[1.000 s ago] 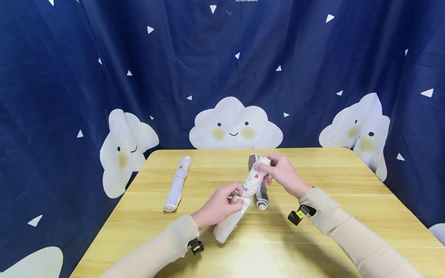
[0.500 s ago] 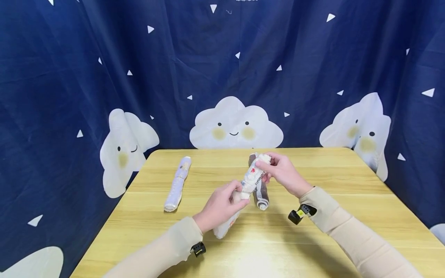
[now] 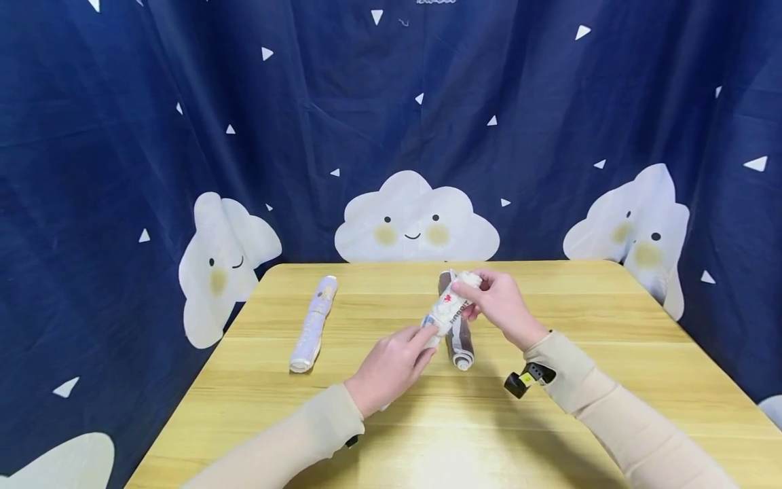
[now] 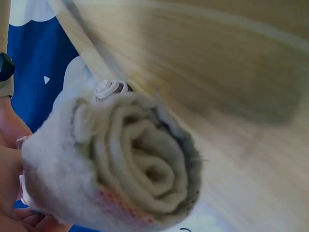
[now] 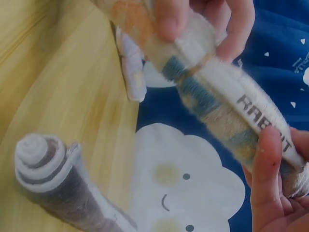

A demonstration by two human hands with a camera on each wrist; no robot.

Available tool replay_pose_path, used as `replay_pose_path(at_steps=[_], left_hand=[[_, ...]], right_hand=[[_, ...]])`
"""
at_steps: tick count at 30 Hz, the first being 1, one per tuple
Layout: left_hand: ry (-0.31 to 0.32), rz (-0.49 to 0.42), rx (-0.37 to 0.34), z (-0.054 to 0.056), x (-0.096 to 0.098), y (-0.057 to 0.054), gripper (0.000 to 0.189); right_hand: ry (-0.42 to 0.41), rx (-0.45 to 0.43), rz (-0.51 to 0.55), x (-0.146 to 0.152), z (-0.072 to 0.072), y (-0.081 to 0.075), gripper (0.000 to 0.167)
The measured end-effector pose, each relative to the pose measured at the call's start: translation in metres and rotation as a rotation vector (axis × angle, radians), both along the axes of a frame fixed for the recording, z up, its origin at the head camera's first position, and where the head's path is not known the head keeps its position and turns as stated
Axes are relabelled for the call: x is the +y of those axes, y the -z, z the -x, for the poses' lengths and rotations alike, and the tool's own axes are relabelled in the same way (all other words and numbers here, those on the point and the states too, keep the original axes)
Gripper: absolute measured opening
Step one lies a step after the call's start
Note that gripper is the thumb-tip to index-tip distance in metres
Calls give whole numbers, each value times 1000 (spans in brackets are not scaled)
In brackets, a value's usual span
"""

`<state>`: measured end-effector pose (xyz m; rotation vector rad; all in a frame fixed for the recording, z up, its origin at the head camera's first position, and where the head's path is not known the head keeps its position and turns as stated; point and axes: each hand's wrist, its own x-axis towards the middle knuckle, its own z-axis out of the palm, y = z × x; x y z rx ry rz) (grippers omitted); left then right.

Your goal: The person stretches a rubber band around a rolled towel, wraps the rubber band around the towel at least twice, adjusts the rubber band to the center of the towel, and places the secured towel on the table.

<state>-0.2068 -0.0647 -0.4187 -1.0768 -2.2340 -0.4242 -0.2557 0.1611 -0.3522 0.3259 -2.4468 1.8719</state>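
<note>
A white rolled towel (image 3: 450, 305) with a red mark and "RABBIT" lettering is held slanted above the table. A thin band (image 5: 193, 70) circles its middle in the right wrist view. My left hand (image 3: 391, 367) grips it around the middle, hiding most of the near half in the head view. At the far end, my right hand (image 3: 504, 305) pinches the roll between thumb and fingers. The spiral end of the white towel (image 4: 149, 164) fills the left wrist view. Behind it lies a brown-and-white rolled towel (image 3: 461, 343) on the table.
A lavender rolled towel (image 3: 313, 326) lies on the left part of the wooden table (image 3: 574, 407). A dark blue curtain (image 3: 305, 102) with white clouds and triangles hangs behind and at both sides.
My left fingers, earlier pinching at the white towel's middle, now wrap over the roll. The roll has turned so its lettering shows. My right hand stays at the far end.
</note>
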Motion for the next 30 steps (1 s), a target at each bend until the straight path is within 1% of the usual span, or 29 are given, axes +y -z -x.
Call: replay_pose_path(at_steps=[3, 8, 13, 20, 22, 25, 30], left_hand=[[-21, 46, 37, -1, 2, -3, 35], [-37, 105, 61, -1, 3, 1, 28], [-59, 132, 42, 0, 5, 6, 18], [-90, 136, 30, 1, 7, 6, 13], [-82, 133, 29, 1, 7, 6, 13], [-50, 124, 25, 2, 6, 5, 14], [-12, 121, 28, 3, 1, 6, 14]], right_hand=[[17, 1, -3, -1, -1, -1, 35], [21, -2, -14, -4, -1, 2, 30], [12, 1, -18, -7, -4, 3, 29], [14, -23, -24, -9, -3, 4, 28], [18, -29, -24, -8, -2, 3, 27], [26, -52, -4, -7, 0, 3, 25], [8, -90, 16, -5, 4, 3, 27]])
